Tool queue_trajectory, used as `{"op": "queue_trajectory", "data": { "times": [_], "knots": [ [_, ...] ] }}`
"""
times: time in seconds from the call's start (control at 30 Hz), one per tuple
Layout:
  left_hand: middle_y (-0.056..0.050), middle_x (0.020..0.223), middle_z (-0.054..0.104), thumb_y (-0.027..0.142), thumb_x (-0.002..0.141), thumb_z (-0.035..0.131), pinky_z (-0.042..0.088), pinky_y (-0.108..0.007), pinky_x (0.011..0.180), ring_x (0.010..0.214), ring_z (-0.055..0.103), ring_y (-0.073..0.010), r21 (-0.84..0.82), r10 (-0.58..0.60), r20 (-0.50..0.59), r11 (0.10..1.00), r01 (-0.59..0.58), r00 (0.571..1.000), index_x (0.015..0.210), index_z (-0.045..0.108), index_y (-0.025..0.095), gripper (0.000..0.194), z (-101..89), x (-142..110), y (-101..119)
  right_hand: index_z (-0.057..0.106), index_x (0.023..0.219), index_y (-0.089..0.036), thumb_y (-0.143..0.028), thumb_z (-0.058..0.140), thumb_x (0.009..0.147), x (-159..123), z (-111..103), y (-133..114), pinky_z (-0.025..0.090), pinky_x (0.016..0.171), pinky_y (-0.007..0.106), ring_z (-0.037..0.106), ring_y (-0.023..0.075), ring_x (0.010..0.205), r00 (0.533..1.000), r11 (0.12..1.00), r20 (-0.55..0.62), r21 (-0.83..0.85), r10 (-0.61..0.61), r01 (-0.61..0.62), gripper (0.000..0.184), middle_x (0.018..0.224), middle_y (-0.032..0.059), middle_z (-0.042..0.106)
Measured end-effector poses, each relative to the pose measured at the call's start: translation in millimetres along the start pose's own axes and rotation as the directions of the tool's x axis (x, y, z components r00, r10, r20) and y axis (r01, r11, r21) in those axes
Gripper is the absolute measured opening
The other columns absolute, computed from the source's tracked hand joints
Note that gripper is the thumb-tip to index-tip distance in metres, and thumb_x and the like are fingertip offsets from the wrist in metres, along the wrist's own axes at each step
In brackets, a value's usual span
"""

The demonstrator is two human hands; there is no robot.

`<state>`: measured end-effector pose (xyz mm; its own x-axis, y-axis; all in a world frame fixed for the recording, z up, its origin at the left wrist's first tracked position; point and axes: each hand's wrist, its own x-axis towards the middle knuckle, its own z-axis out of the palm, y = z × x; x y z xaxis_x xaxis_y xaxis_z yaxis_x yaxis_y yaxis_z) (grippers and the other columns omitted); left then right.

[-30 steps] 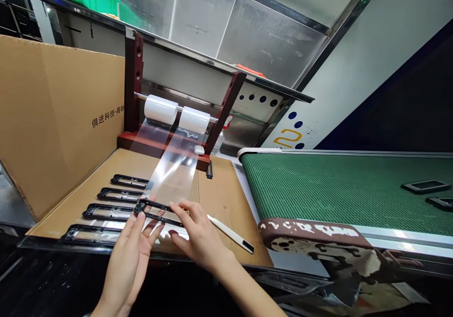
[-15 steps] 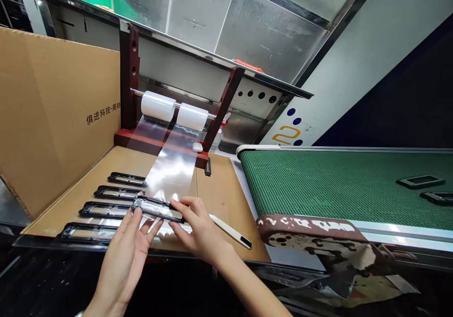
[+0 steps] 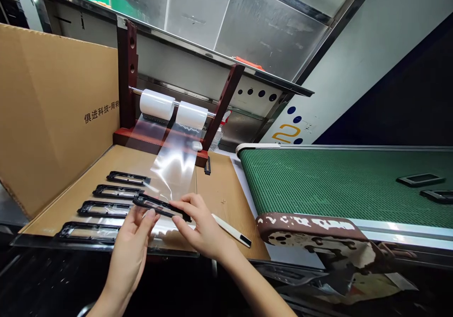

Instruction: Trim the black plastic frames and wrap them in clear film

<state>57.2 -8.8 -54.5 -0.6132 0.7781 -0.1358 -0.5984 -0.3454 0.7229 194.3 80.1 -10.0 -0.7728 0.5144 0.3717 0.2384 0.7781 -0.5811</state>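
A narrow black plastic frame (image 3: 161, 206) with a long window is held tilted over the film strip. My right hand (image 3: 201, 227) pinches its right end between thumb and fingers. At its lower left edge, the fingertips of my left hand (image 3: 132, 241) are closed on the frame; what lies behind the thumb is hidden. Under the hands runs clear film (image 3: 177, 166), drawn down from a white roll (image 3: 191, 115). Several similar black frames (image 3: 116, 192) lie in a column to the left. Beside my right hand rests a white cutter-like tool (image 3: 231, 229).
A second film roll (image 3: 157, 104) shares the rod on the dark red stand (image 3: 159, 142). A cardboard panel (image 3: 56, 119) rises at left. The green conveyor belt (image 3: 336, 185) on the right carries black frames (image 3: 421, 179). A small black piece (image 3: 207, 166) lies by the stand.
The held frame has tilted and shifted slightly right. My left fingers have moved from its left end to its lower edge, drawing together. The right hand keeps its grip.
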Motion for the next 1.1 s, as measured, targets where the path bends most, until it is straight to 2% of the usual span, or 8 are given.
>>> {"op": "queue_trajectory", "data": {
  "times": [0.33, 0.43, 0.53, 0.7, 0.8, 0.97, 1.0, 1.1],
  "knots": [
    [0.0, 0.123, 0.075, 0.045, 0.078, 0.083, 0.057, -0.022, 0.093, 0.111, 0.07, -0.0179, 0.024, -0.067, 0.002, 0.997, 0.067, 0.998, 0.124, 0.069, 0.032, 0.05, -22.8, 1, -1, 0.062, 0.131, -0.016, -0.024, 0.061, 0.094, -11, -4, 8, 0.055, 0.09, 0.038, 0.059, 0.0224, 0.103, 0.99, 0.987, 0.055, -0.095, -0.127, 0.132, 0.038, 0.11, 0.011, 0.062],
    [-0.001, 0.129, 0.073, 0.045, 0.075, 0.085, 0.057, -0.019, 0.091, 0.108, 0.071, -0.0169, 0.051, -0.126, -0.02, 0.991, 0.127, 0.992, 0.12, 0.071, 0.031, 0.05, -35.7, -4, -1, 0.061, 0.131, -0.019, -0.026, 0.064, 0.093, -21, -3, 14, 0.056, 0.087, 0.037, 0.06, 0.0225, 0.099, 0.983, 0.971, 0.076, -0.155, -0.17, 0.18, 0.039, 0.107, 0.0101, 0.064],
    [-0.003, 0.131, 0.072, 0.048, 0.069, 0.088, 0.06, -0.023, 0.088, 0.103, 0.074, -0.0216, 0.068, -0.219, -0.018, 0.973, 0.22, 0.976, 0.118, 0.073, 0.031, 0.053, -43.3, -13, -1, 0.061, 0.13, -0.02, -0.025, 0.066, 0.09, -35, 1, 20, 0.056, 0.083, 0.036, 0.061, 0.0223, 0.096, 0.978, 0.955, 0.071, -0.212, -0.194, 0.205, 0.04, 0.106, 0.0096, 0.064],
    [0.008, 0.144, 0.062, 0.052, 0.086, 0.071, 0.06, -0.025, 0.086, 0.105, 0.074, -0.0222, 0.021, -0.361, 0.027, 0.932, 0.361, 0.932, 0.12, 0.07, 0.044, 0.035, -47.0, -31, -3, 0.057, 0.132, -0.02, -0.022, 0.068, 0.087, -53, 10, 25, 0.057, 0.082, 0.035, 0.063, 0.0229, 0.096, 0.974, 0.94, 0.06, -0.254, -0.219, 0.227, 0.047, 0.106, 0.0105, 0.065],
    [0.012, 0.155, 0.051, 0.056, 0.09, 0.062, 0.059, -0.027, 0.088, 0.111, 0.072, -0.0233, -0.007, -0.419, 0.05, 0.908, 0.42, 0.907, 0.123, 0.067, 0.049, 0.034, -56.5, -31, -4, 0.058, 0.131, -0.02, -0.022, 0.07, 0.085, -57, 12, 26, 0.057, 0.082, 0.036, 0.063, 0.023, 0.095, 0.973, 0.936, 0.073, -0.268, -0.218, 0.23, 0.048, 0.106, 0.0106, 0.065],
    [0.011, 0.158, 0.046, 0.06, 0.085, 0.063, 0.039, -0.048, 0.116, 0.135, 0.054, -0.0337, 0.022, -0.371, -0.052, 0.928, 0.373, 0.927, 0.125, 0.065, 0.05, 0.042, -71.9, -23, 7, 0.061, 0.128, -0.02, -0.021, 0.07, 0.084, -57, 14, 30, 0.057, 0.083, 0.037, 0.063, 0.0232, 0.097, 0.986, 0.957, 0.066, -0.24, -0.151, 0.163, 0.045, 0.108, 0.0109, 0.065],
    [0.011, 0.158, 0.047, 0.059, 0.085, 0.064, 0.039, -0.049, 0.116, 0.138, 0.051, -0.0338, 0.017, -0.348, -0.071, 0.937, 0.35, 0.935, 0.126, 0.065, 0.049, 0.043, -73.5, -23, 11, 0.061, 0.128, -0.02, -0.02, 0.07, 0.084, -56, 15, 32, 0.057, 0.084, 0.037, 0.063, 0.0233, 0.098, 0.99, 0.963, 0.065, -0.231, -0.125, 0.136, 0.045, 0.109, 0.0109, 0.065],
    [0.006, 0.152, 0.055, 0.053, 0.083, 0.066, 0.057, -0.04, 0.099, 0.137, 0.053, -0.0329, -0.011, -0.265, -0.143, 0.964, 0.266, 0.954, 0.128, 0.065, 0.044, 0.046, -84.4, -21, 19, 0.061, 0.128, -0.02, -0.02, 0.068, 0.086, -55, 18, 35, 0.057, 0.085, 0.039, 0.063, 0.0239, 0.1, 0.996, 0.971, 0.071, -0.228, -0.055, 0.07, 0.043, 0.11, 0.0111, 0.065]
  ]
}}
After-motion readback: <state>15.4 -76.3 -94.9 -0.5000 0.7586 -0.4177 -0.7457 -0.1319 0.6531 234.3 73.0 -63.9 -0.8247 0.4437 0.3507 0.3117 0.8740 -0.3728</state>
